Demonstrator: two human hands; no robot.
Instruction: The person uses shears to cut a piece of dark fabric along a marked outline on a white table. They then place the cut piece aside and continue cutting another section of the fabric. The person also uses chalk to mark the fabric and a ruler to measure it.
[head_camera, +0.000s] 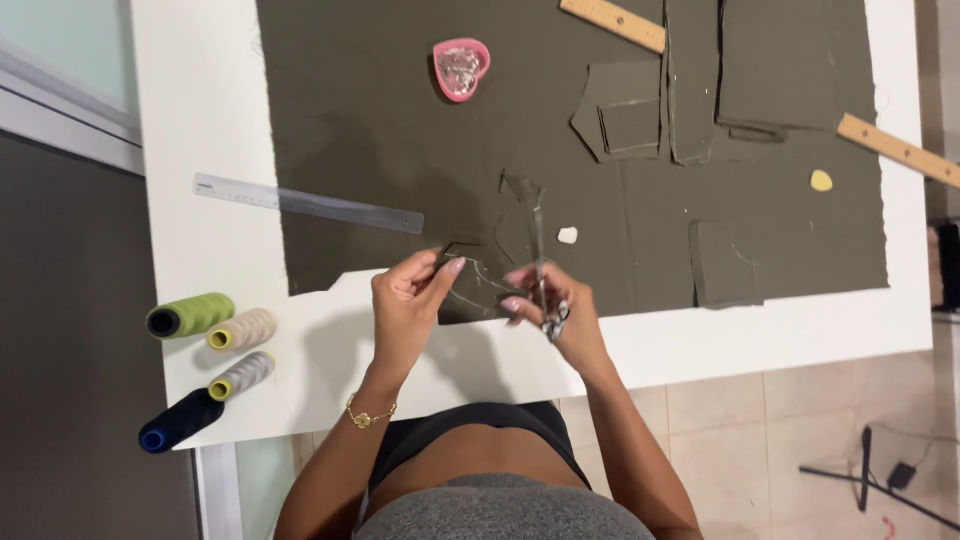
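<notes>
Right hand (555, 305) grip is closed on silver scissors (541, 262), blades pointing away up the desk (210, 110); left hand (410, 300) pinches the olive-green fabric piece (470, 285) just left of them.

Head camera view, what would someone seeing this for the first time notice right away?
The big dark olive fabric covering most of the white table, with cut pieces stacked at its upper right. At the near edge, the left hand pinches a fabric piece while the right hand holds scissors. A pink heart-shaped dish sits up top, and four thread cones lie at the left.
</notes>
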